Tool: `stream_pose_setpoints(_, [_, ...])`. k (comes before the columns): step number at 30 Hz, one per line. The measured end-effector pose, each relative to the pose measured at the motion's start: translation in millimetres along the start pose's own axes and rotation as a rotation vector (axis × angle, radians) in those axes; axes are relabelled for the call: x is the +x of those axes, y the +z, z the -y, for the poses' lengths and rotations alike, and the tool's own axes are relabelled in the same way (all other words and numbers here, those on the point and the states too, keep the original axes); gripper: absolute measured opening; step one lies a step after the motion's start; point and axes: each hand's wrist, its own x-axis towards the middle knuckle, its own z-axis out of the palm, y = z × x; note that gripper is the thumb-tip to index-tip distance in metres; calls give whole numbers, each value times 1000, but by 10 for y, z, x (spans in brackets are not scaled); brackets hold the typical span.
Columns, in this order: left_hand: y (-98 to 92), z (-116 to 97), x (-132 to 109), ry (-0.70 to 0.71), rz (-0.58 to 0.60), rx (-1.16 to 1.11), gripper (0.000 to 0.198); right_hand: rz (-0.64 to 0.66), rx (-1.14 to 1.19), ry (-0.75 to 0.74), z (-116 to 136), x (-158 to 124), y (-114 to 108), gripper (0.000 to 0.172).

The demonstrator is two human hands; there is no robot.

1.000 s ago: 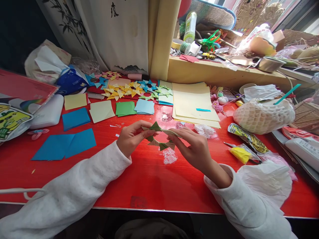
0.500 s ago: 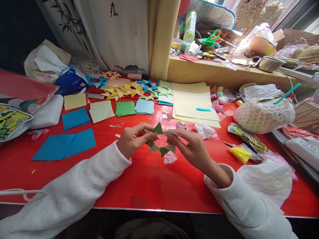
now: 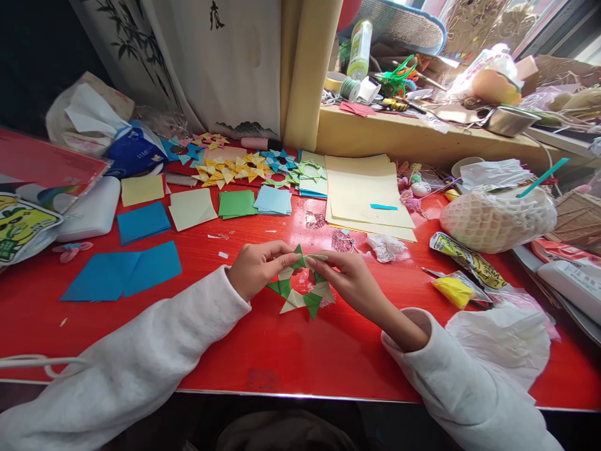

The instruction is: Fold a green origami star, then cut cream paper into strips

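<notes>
I am grasping a paper ring (image 3: 295,299) with both hands, before me, near the middle of the desk (image 3: 225,357). My left hand (image 3: 258,269) pinches it near eleven o'clock, and my right hand (image 3: 359,282) pinches it near one o'clock, so the fingertips come close together on the two sides of a green tip which points to twelve. The ring consists of folded pieces, green and pale ones, with pointed tips outside and a hole in the middle. Its side at six o'clock is nearest to me.

As for the progress, I would judge that most of the circle is already joined, and the lower side looks orderly. What is left appears to be at the top, where a pale piece lies under my right fingers. My fingers cover this place, so I cannot tell whether the joint there is closed.

Farther back, at eleven o'clock, lie yellow stars (image 3: 232,169), and at twelve green stars (image 3: 312,170); these I take as complete. The blue stack (image 3: 143,222) and cream stack (image 3: 192,208) are at ten, the green stack (image 3: 237,204) and pale blue stack (image 3: 273,200) at eleven, all flat, thus not yet made into stars. At nine lies blue paper (image 3: 98,279); at one, large sheets (image 3: 361,185).
</notes>
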Motion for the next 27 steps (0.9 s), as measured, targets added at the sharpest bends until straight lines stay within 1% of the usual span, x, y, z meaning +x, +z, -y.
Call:
stream_pose_setpoints(5, [5, 22, 10, -31, 36, -2, 23, 23, 19, 29, -28, 16, -5, 28])
stream_pose_setpoints(10, [-15, 33, 36, -32, 51, -38, 22, -46, 147, 121, -86, 28, -1, 24])
stream_pose_setpoints(16, [6, 91, 34, -76, 42, -11, 25, 10, 185, 131, -132, 9, 65, 24])
stream_pose_setpoints(19, [12, 91, 53, -79, 45, -51, 24, 10, 239, 155, -155, 27, 75, 23])
stream_pose_setpoints(21, [-4, 87, 79, -80, 6, -118, 22, -11, 320, 185, -168, 54, 55, 23])
stream_pose_setpoints(23, [-40, 88, 110, -103, -81, -193, 22, -53, 401, 213, -174, 84, 16, 25])
stream_pose_setpoints(25, [-86, 91, 139, -126, -166, -228, 25, -82, 443, 230, -172, 109, -28, 22])
stream_pose_setpoints(27, [-124, 90, 159, -129, -185, -226, 27, -85, 434, 236, -166, 123, -62, 18])
